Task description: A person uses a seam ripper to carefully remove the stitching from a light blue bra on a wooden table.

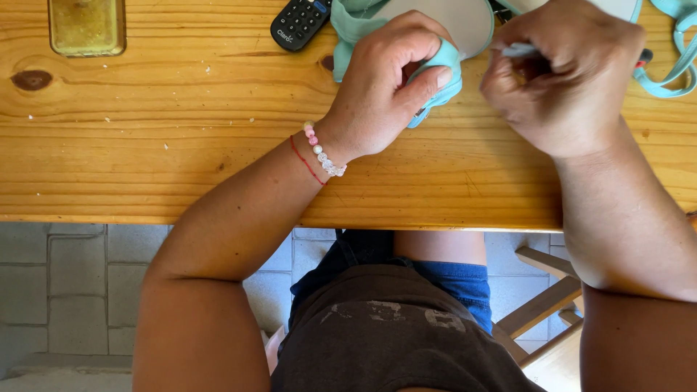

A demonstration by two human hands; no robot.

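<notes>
My left hand [385,87] pinches a fold of a mint-green fabric piece [443,62] with a pale grey padded lining [454,18], pressed down on the wooden table [181,145]. On that wrist sit a bead bracelet and a red thread. My right hand [566,80] is curled shut beside it, gripping a small thin pale object [517,50] at the fabric's edge; what it is stays unclear. More of the green fabric and its straps [679,69] lie behind the right hand.
A black remote control [299,22] lies at the table's far edge. A phone with a yellowish back [87,26] lies at the far left. Below the near table edge are my lap, a tiled floor [65,283] and a wooden chair frame [544,305].
</notes>
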